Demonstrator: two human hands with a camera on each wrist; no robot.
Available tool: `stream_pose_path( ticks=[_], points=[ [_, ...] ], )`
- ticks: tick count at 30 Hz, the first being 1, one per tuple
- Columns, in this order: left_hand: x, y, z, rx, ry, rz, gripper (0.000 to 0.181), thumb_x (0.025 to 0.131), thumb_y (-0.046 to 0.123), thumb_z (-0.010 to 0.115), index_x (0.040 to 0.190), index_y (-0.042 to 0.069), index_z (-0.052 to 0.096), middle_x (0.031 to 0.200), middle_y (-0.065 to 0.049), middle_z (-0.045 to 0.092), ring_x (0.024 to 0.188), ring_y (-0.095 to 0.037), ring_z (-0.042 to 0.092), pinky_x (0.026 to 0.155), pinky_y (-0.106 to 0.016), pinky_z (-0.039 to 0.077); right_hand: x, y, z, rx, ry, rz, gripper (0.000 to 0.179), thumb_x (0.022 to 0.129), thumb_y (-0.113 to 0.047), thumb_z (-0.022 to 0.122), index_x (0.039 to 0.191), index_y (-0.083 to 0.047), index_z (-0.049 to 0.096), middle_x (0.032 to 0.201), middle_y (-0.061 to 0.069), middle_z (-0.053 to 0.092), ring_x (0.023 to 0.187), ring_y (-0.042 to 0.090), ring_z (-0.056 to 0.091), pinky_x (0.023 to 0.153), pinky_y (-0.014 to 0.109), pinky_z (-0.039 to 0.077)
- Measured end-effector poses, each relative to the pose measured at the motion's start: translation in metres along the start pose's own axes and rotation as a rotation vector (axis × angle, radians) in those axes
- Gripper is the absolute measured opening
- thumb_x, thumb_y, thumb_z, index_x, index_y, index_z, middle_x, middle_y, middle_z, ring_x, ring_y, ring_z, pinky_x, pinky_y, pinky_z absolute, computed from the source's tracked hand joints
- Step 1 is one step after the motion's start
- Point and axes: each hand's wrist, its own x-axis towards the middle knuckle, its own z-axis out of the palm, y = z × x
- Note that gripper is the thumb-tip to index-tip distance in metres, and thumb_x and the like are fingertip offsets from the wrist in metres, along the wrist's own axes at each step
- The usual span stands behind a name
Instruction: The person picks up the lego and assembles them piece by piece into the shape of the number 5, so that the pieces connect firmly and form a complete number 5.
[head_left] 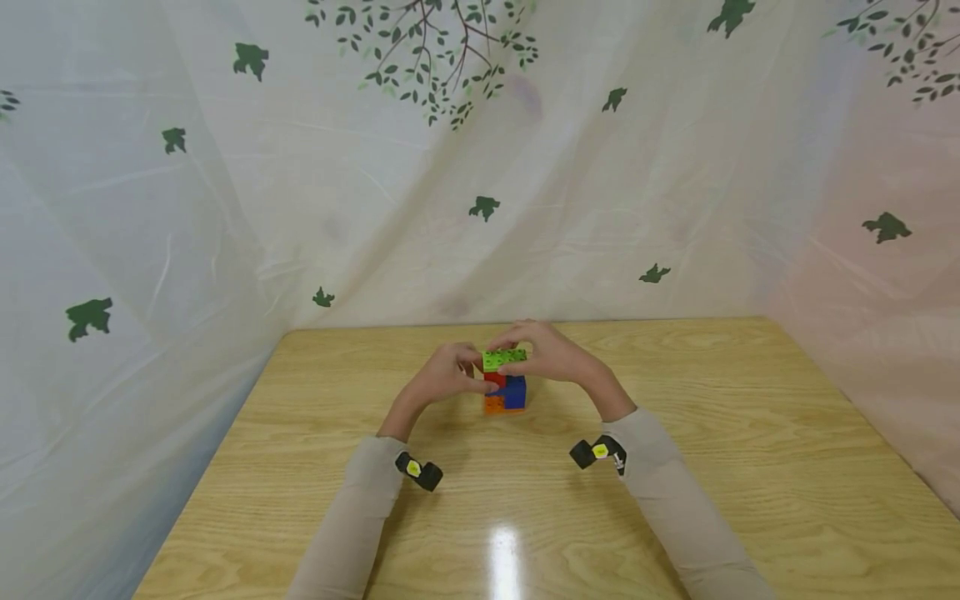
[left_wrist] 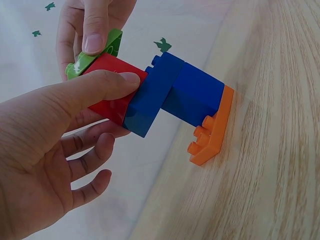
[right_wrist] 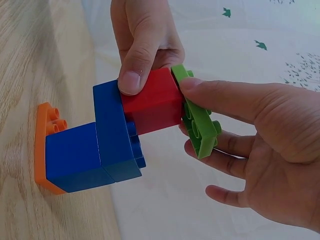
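Note:
A small tower of toy building bricks stands on the table. Its base is a flat orange brick (left_wrist: 215, 135) with bare studs on one side. On that sits a blue brick (right_wrist: 72, 157), topped by a second blue brick (left_wrist: 155, 95) that juts out sideways. Above comes a red brick (right_wrist: 152, 102), pinched by my left hand (head_left: 442, 375) between thumb and fingers. At the top a flat green brick (right_wrist: 200, 122) lies along the red one and overhangs it. My right hand (head_left: 553, 352) holds this green brick, thumb on its near side and fingers behind.
The wooden table (head_left: 480, 492) extends around the tower on all sides. A pale cloth (head_left: 420, 250) with leaf and bird prints hangs behind the table's back edge. Both wrists carry small black cameras, the left one (head_left: 420, 471) low over the tabletop.

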Motion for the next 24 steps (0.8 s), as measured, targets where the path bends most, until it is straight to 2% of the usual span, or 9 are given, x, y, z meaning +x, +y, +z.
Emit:
stream_pose_path(
  ticks=[6, 15, 24],
  points=[
    [0.0004, 0.0007, -0.0004, 0.002, -0.005, 0.000, 0.017, 0.083, 0.018, 0.085, 0.079, 0.008, 0.073, 0.086, -0.014, 0.067, 0.072, -0.013, 0.057, 0.063, -0.024, 0.047, 0.0001, 0.0007, 0.0004, 0.001, 0.000, -0.003, 0.036, 0.090, -0.017, 0.078, 0.125, -0.009, 0.072, 0.124, 0.009, 0.071, 0.111, 0.026, 0.062, 0.098, 0.048, 0.051],
    [-0.0003, 0.0018, -0.0010, -0.004, -0.018, -0.007, 0.014, 0.084, 0.019, 0.085, 0.087, 0.008, 0.076, 0.092, -0.017, 0.069, 0.076, -0.013, 0.058, 0.066, -0.025, 0.048, -0.0007, 0.0004, 0.0004, 0.000, 0.007, -0.002, 0.036, 0.090, -0.018, 0.079, 0.124, -0.010, 0.073, 0.124, 0.008, 0.071, 0.111, 0.025, 0.062, 0.097, 0.047, 0.052],
    [0.0005, -0.0011, -0.0004, -0.014, -0.021, 0.007, 0.013, 0.084, 0.019, 0.084, 0.091, 0.009, 0.078, 0.092, -0.013, 0.070, 0.078, -0.011, 0.058, 0.068, -0.024, 0.048, -0.0007, 0.0010, 0.0011, 0.003, 0.019, -0.003, 0.036, 0.089, -0.019, 0.080, 0.123, -0.010, 0.073, 0.123, 0.008, 0.071, 0.111, 0.026, 0.062, 0.098, 0.049, 0.051]
  ],
)
